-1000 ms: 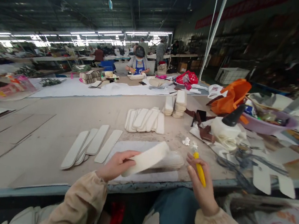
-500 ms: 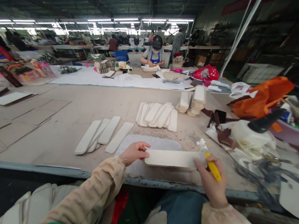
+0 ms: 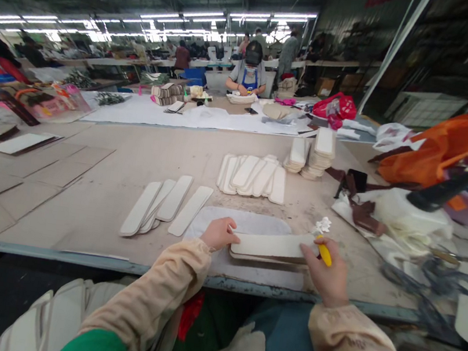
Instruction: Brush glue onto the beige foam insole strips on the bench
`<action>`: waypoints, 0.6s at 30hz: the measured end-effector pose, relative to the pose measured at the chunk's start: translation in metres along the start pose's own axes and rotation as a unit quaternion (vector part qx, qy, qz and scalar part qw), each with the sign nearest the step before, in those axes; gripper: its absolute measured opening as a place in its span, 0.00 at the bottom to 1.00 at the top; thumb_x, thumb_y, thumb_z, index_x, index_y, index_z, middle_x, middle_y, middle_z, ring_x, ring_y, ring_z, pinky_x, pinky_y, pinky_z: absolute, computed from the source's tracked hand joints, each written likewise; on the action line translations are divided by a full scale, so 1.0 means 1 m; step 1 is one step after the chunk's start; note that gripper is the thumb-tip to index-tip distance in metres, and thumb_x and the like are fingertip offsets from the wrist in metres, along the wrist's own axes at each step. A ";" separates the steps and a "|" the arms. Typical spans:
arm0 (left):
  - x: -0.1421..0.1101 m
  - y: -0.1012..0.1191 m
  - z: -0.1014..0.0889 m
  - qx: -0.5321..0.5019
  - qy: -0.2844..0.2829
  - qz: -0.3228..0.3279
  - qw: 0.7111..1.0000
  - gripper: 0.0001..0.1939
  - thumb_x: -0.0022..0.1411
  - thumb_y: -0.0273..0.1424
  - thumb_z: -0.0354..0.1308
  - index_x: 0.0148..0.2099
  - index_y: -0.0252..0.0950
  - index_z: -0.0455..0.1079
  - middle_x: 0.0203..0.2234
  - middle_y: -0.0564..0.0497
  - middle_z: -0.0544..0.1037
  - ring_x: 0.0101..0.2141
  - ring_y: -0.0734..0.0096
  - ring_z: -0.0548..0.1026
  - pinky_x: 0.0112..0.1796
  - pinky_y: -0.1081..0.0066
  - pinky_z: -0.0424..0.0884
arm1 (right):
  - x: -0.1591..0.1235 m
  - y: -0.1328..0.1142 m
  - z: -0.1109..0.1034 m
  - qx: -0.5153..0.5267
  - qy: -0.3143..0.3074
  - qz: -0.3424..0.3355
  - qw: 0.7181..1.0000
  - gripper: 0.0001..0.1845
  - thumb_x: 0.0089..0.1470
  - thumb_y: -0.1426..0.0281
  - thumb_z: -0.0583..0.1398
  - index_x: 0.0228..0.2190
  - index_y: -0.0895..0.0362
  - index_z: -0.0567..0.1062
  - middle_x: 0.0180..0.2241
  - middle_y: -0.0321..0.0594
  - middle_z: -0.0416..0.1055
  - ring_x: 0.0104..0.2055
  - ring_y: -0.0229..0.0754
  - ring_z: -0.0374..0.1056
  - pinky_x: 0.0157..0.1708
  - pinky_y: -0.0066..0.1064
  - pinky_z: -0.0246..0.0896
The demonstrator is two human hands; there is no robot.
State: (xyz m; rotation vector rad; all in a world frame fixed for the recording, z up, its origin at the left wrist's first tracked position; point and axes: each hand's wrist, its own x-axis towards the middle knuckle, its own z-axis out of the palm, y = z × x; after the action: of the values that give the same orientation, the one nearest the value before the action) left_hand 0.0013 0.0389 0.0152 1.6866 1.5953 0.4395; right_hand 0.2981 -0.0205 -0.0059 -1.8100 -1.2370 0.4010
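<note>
My left hand (image 3: 220, 234) pinches the left end of a long white strip (image 3: 272, 244) with rounded corners. At the strip's right end, my right hand (image 3: 330, 277) grips it between thumb and fingers, and a yellow-handled tool (image 3: 325, 254) stays in the same hand. The tool's tip is hard to make out. More strips lie directly below the held one, over a pale sheet (image 3: 249, 221) near the table's front edge. To the left lie several loose white strips (image 3: 175, 198). Beyond my hands is an overlapping row of strips (image 3: 254, 175).
Two stacks of strips (image 3: 322, 148) stand farther back. On the right are a white bottle with a black nozzle (image 3: 415, 213), an orange bag (image 3: 435, 153) and dark straps (image 3: 433, 281). Crumpled white bits (image 3: 323, 224) lie by my right hand. A co-worker (image 3: 249, 75) sits across the table.
My left hand has brought the strip down from a tilted hold to level, over the strips on the sheet. My right hand has moved onto its right end, keeping the yellow-handled tool. The view has shifted.
</note>
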 end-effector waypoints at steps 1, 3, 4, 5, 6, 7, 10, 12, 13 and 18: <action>0.000 0.001 0.000 0.012 0.002 0.002 1.000 0.17 0.44 0.33 0.68 0.38 0.37 0.71 0.22 0.58 0.74 0.27 0.70 0.74 0.32 0.72 0.66 | 0.000 0.002 0.001 -0.006 -0.002 -0.006 1.000 0.23 0.43 0.51 0.63 0.36 0.54 0.71 0.20 0.31 0.63 0.24 0.41 0.63 0.30 0.32 0.58; -0.001 0.002 0.001 0.032 0.006 0.005 0.999 0.17 0.44 0.33 0.68 0.39 0.37 0.71 0.22 0.57 0.74 0.29 0.70 0.74 0.34 0.72 0.66 | 0.000 0.006 0.004 -0.013 -0.005 -0.020 1.000 0.23 0.43 0.52 0.62 0.36 0.54 0.71 0.21 0.31 0.64 0.24 0.41 0.62 0.31 0.33 0.58; -0.001 0.002 0.001 0.041 0.008 0.007 0.999 0.17 0.45 0.33 0.68 0.39 0.37 0.71 0.23 0.57 0.75 0.30 0.69 0.74 0.34 0.72 0.66 | 0.001 0.008 0.005 -0.016 -0.008 -0.025 1.000 0.23 0.44 0.52 0.62 0.36 0.54 0.71 0.21 0.31 0.64 0.24 0.40 0.62 0.31 0.32 0.58; -0.002 0.003 0.001 0.049 0.010 0.010 0.999 0.17 0.45 0.33 0.68 0.39 0.37 0.71 0.24 0.57 0.75 0.30 0.69 0.74 0.35 0.72 0.65 | 0.001 0.010 0.006 -0.020 -0.009 -0.028 0.999 0.22 0.44 0.51 0.62 0.36 0.54 0.70 0.21 0.31 0.64 0.24 0.40 0.62 0.31 0.32 0.58; -0.002 0.004 0.001 0.057 0.011 0.011 0.998 0.18 0.45 0.33 0.68 0.40 0.37 0.71 0.24 0.57 0.75 0.31 0.69 0.74 0.35 0.72 0.65 | 0.001 0.011 0.007 -0.025 -0.011 -0.029 0.999 0.22 0.44 0.51 0.62 0.36 0.54 0.70 0.21 0.31 0.64 0.24 0.40 0.62 0.30 0.32 0.58; -0.002 0.004 0.000 0.065 0.011 0.013 0.998 0.18 0.45 0.33 0.68 0.40 0.37 0.71 0.24 0.57 0.76 0.31 0.69 0.74 0.36 0.72 0.65 | 0.001 0.012 0.007 -0.031 -0.013 -0.028 0.999 0.22 0.44 0.51 0.62 0.36 0.53 0.70 0.21 0.31 0.64 0.24 0.40 0.61 0.30 0.32 0.58; -0.003 0.005 0.000 0.083 0.007 0.014 0.996 0.19 0.46 0.34 0.68 0.42 0.37 0.71 0.25 0.57 0.77 0.31 0.69 0.75 0.36 0.72 0.65 | 0.001 0.014 0.008 -0.051 -0.024 -0.020 0.998 0.21 0.46 0.52 0.61 0.37 0.53 0.70 0.20 0.31 0.64 0.24 0.41 0.62 0.30 0.32 0.57; -0.003 0.006 0.000 0.095 0.005 0.015 0.995 0.20 0.47 0.35 0.67 0.43 0.38 0.71 0.26 0.56 0.77 0.31 0.69 0.75 0.36 0.72 0.65 | 0.001 0.015 0.008 -0.061 -0.031 -0.021 0.997 0.21 0.47 0.52 0.60 0.38 0.53 0.69 0.21 0.31 0.65 0.25 0.42 0.64 0.30 0.32 0.57; -0.003 0.006 -0.001 0.100 0.002 0.017 0.995 0.20 0.47 0.35 0.67 0.44 0.38 0.71 0.27 0.56 0.78 0.32 0.69 0.75 0.36 0.72 0.65 | 0.001 0.016 0.008 -0.067 -0.032 -0.022 0.997 0.21 0.47 0.52 0.60 0.38 0.53 0.69 0.21 0.32 0.66 0.25 0.43 0.64 0.30 0.32 0.57; -0.001 0.006 -0.001 0.138 -0.020 0.033 0.990 0.19 0.49 0.37 0.66 0.43 0.37 0.75 0.27 0.54 0.78 0.32 0.67 0.74 0.35 0.71 0.64 | 0.000 0.017 0.009 -0.116 -0.039 -0.044 0.991 0.20 0.50 0.53 0.57 0.40 0.53 0.68 0.22 0.33 0.66 0.26 0.44 0.66 0.29 0.32 0.57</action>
State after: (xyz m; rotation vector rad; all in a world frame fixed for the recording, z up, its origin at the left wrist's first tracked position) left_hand 0.0045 0.0386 0.0208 1.9470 1.6330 0.2216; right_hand 0.3018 -0.0180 -0.0251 -1.9412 -1.4635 0.2906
